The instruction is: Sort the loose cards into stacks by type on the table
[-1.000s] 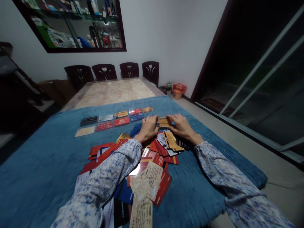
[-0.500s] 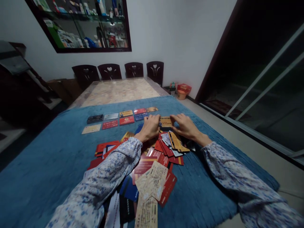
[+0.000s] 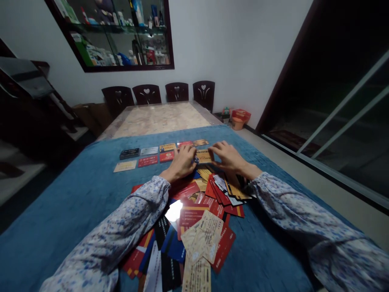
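Between my two hands is a gold card (image 3: 204, 156), gripped by its short sides. My left hand (image 3: 182, 161) closes its fingers on the left edge; my right hand (image 3: 228, 158) pinches the right edge. Whether it is one card or a thin stack, I cannot tell. Below lies a loose pile of mixed cards: red cards (image 3: 194, 215), beige cards (image 3: 205, 235), a blue card (image 3: 174, 245) and yellow cards (image 3: 236, 188). Beyond my left hand, small stacks stand in two rows, among them a black stack (image 3: 129, 153), a silver card (image 3: 149, 151) and a red card (image 3: 148, 161).
A blue cloth (image 3: 75, 194) covers the near part of the marble-look table (image 3: 164, 117). Dark chairs (image 3: 146, 94) line the far side. Right of the table are an orange bucket (image 3: 238, 123) and a sliding glass door (image 3: 343, 101).
The view has swung left. Both hands, still on the gold card, have shifted slightly left and nearer the laid-out rows, and my left hand now hides the blue stack there.
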A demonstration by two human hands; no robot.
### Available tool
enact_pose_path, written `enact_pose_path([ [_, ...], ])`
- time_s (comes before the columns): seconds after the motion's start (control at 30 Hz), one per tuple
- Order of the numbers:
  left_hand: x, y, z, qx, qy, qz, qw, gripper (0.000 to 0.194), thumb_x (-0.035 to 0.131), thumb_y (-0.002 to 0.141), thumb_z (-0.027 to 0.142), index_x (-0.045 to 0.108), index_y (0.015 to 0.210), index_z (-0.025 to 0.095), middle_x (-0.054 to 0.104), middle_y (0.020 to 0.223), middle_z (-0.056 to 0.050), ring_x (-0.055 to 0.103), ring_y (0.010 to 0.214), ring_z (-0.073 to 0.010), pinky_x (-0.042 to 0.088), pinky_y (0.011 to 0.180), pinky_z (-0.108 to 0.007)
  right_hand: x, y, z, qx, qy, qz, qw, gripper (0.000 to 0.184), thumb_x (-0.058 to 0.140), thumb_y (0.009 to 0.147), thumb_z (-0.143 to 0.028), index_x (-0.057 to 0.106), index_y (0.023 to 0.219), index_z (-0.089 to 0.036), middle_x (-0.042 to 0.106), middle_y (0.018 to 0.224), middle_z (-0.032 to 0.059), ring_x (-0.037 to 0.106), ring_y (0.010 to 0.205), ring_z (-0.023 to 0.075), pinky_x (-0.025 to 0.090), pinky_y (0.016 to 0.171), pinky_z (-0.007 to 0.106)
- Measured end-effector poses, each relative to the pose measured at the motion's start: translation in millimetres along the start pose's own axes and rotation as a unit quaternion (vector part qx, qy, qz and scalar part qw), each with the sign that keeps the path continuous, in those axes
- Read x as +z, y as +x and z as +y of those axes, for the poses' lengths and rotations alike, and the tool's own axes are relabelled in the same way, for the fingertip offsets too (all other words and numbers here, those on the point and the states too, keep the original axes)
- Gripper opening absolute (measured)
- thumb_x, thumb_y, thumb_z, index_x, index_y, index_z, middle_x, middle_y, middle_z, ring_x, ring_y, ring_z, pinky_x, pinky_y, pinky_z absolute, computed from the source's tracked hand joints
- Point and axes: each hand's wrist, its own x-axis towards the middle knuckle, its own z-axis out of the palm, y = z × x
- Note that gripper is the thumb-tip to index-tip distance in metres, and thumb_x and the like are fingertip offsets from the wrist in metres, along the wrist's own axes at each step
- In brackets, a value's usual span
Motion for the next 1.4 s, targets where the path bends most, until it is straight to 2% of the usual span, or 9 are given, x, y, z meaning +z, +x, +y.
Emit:
enact_pose_path([
  [0.3,-14.7,-11,-39,-0.018,0.020,-0.007,1.000,0.035,0.062,0.087,0.021,0.061,0.122,0.019,0.061,0.134,-0.015,0.048,0.126,-0.0341,0.038,0.102,-0.052,-3,45,-22,-0.038,0.018,-0.034,0.999,0.051,0.068,0.091,-0.032,0.059,0.140,-0.021,0.061,0.137,0.0172,0.049,0.116,0.0321,0.042,0.078,0.036],
  [0.47,-16.8,-15,-60,-0.034,0.031,-0.005,0.999,0.032,0.062,0.086,0.021,0.062,0.118,0.020,0.061,0.132,-0.015,0.048,0.126,-0.0334,0.039,0.100,-0.049,4,69,-29,-0.051,0.033,-0.053,0.997,0.039,0.066,0.093,-0.033,0.064,0.130,-0.020,0.061,0.135,0.0162,0.049,0.115,0.0312,0.041,0.077,0.036],
  [0.6,-18.4,-17,-74,-0.043,0.032,-0.004,0.999,0.031,0.061,0.087,0.022,0.063,0.117,0.019,0.062,0.130,-0.015,0.049,0.124,-0.0338,0.039,0.100,-0.051,7,84,-36,-0.056,0.038,-0.060,0.996,0.041,0.065,0.094,-0.032,0.062,0.133,-0.021,0.062,0.132,0.0154,0.049,0.111,0.0300,0.041,0.077,0.035],
  [0.8,-23.4,-17,-87,-0.075,0.043,-0.023,0.996,0.039,0.059,0.087,0.020,0.061,0.126,0.019,0.061,0.132,-0.015,0.050,0.126,-0.0343,0.040,0.101,-0.052,14,105,-42,-0.056,0.032,-0.083,0.994,0.044,0.065,0.095,-0.036,0.061,0.136,-0.021,0.059,0.136,0.0142,0.049,0.114,0.0301,0.041,0.078,0.035],
  [0.9,-25.6,-17,-91,-0.090,0.042,-0.030,0.995,0.036,0.058,0.088,0.020,0.062,0.124,0.019,0.061,0.132,-0.015,0.050,0.126,-0.0347,0.040,0.101,-0.053,17,114,-43,-0.059,0.037,-0.090,0.994,0.044,0.066,0.094,-0.037,0.062,0.135,-0.022,0.058,0.139,0.0133,0.049,0.115,0.0300,0.041,0.078,0.034],
  [1.17,-23.3,-15,-112,-0.108,0.047,-0.039,0.992,0.030,0.058,0.088,0.021,0.065,0.117,0.020,0.061,0.131,-0.014,0.050,0.126,-0.0350,0.041,0.102,-0.054,28,137,-47,-0.076,0.054,-0.095,0.991,0.027,0.064,0.095,-0.037,0.068,0.118,-0.023,0.061,0.132,0.0119,0.049,0.113,0.0291,0.041,0.080,0.034],
  [1.4,-20.7,-9,-129,-0.130,0.048,-0.051,0.989,0.036,0.057,0.089,0.025,0.065,0.124,0.020,0.060,0.134,-0.015,0.047,0.127,-0.0359,0.041,0.104,-0.056,39,159,-49,-0.067,0.044,-0.106,0.991,0.035,0.065,0.095,-0.036,0.067,0.128,-0.024,0.060,0.139,0.0120,0.050,0.119,0.0311,0.044,0.082,0.035],
])
